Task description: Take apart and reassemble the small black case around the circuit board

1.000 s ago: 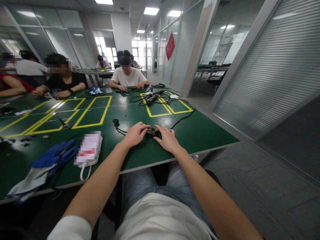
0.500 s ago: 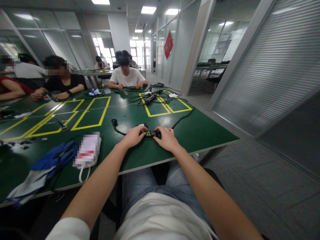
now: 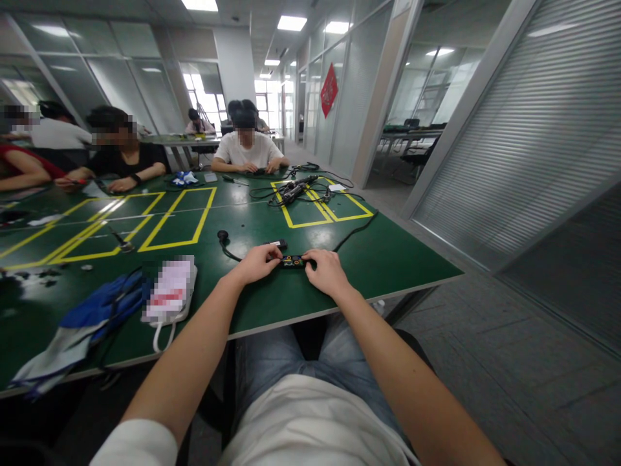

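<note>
A small black housing, open at the top, lies on the green table near its front edge; a circuit board with orange-ringed parts shows inside. My left hand is closed on the housing's left end, thumb and fingers pinched there. My right hand grips the right end the same way, its fingertips partly hidden. Just behind lies a black cover-like piece with a white label. A black plug on a short cord lies to the left, its cord passing behind my left hand. Another black cord extends to the right.
On the left are a white-cased phone with a strap and blue-and-white gloves. Tangled black cables lie farther back within yellow tape. Across the table sits a person in white; others sit at left.
My right hand has shifted slightly right, baring more of the circuit board. The left hand has barely moved. The person across has brought their hands together.
</note>
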Demonstrator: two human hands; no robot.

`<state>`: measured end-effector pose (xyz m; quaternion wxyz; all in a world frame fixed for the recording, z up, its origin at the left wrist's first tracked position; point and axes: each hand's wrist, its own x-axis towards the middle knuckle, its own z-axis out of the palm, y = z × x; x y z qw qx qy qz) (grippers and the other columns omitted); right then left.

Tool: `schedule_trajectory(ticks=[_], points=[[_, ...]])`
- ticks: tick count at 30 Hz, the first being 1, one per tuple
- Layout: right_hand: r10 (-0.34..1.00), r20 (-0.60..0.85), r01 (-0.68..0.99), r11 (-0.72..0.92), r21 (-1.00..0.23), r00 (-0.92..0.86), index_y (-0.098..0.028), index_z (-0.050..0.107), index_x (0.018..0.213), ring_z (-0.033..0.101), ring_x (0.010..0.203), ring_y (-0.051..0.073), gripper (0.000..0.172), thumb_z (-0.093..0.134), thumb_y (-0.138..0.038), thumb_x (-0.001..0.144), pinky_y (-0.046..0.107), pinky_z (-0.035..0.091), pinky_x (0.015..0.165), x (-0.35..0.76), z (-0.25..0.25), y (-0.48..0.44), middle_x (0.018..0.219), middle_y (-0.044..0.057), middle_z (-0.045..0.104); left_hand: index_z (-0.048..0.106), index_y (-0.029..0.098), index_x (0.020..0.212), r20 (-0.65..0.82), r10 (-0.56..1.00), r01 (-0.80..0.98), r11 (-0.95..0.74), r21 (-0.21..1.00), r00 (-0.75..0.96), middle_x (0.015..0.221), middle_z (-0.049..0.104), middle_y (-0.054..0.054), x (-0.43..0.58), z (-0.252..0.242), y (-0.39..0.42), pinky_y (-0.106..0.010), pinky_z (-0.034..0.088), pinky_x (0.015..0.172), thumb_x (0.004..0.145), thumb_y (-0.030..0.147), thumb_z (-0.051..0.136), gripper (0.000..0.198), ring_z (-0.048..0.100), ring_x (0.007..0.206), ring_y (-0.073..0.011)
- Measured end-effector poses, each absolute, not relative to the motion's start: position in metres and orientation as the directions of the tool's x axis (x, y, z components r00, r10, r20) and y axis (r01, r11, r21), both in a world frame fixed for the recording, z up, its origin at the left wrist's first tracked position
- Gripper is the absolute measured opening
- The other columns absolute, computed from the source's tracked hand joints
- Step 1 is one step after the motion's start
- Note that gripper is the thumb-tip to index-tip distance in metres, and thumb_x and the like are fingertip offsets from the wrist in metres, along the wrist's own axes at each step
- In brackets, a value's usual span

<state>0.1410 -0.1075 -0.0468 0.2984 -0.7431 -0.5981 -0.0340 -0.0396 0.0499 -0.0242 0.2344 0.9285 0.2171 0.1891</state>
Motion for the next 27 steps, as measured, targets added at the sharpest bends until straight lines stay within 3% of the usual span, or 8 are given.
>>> schedule_trajectory(ticks=[18, 23, 27], points=[[0.879, 0.380, 0.921, -0.145, -0.361, 0.287, -0.023, 0.080, 0.109, 0.069, 0.111, 0.027, 0.031, 0.052, -0.012, 0.098, 0.045, 0.048, 0.101, 0.137, -0.044, -0.108, 0.123, 0.007, 0.078, 0.082, 0.021, 0.098, 0.208, 0.487, 0.352, -0.812, 0.465, 0.848, 0.098, 0.079, -0.006, -0.044, -0.021, 0.053, -0.035, 0.057, 0.087, 0.088, 0.019, 0.061, 0.024, 0.072, 0.090, -0.0223], [0.885, 0.392, 0.934, -0.119, -0.336, 0.253, -0.023, 0.071, 0.133, 0.065, 0.116, 0.030, 0.042, 0.051, -0.014, 0.098, 0.047, 0.046, 0.103, 0.134, -0.042, -0.110, 0.128, 0.011, 0.076, 0.081, 0.023, 0.098, 0.313, 0.463, 0.353, -0.868, 0.349, 0.830, 0.106, 0.077, -0.009, -0.040, -0.023, 0.044, -0.046, 0.055, 0.100, 0.081, 0.018, 0.062, 0.026, 0.067, 0.104, -0.0293], [0.883, 0.404, 0.934, -0.093, -0.344, 0.237, -0.023, 0.062, 0.144, 0.063, 0.121, 0.032, 0.049, 0.060, -0.022, 0.096, 0.049, 0.044, 0.106, 0.133, -0.042, -0.112, 0.134, 0.012, 0.073, 0.077, 0.023, 0.113, 0.341, 0.390, 0.294, -0.907, 0.302, 0.855, 0.120, 0.075, -0.010, -0.036, -0.025, 0.036, -0.051, 0.053, 0.105, 0.076, 0.014, 0.061, 0.041, 0.063, 0.112, -0.0316]])
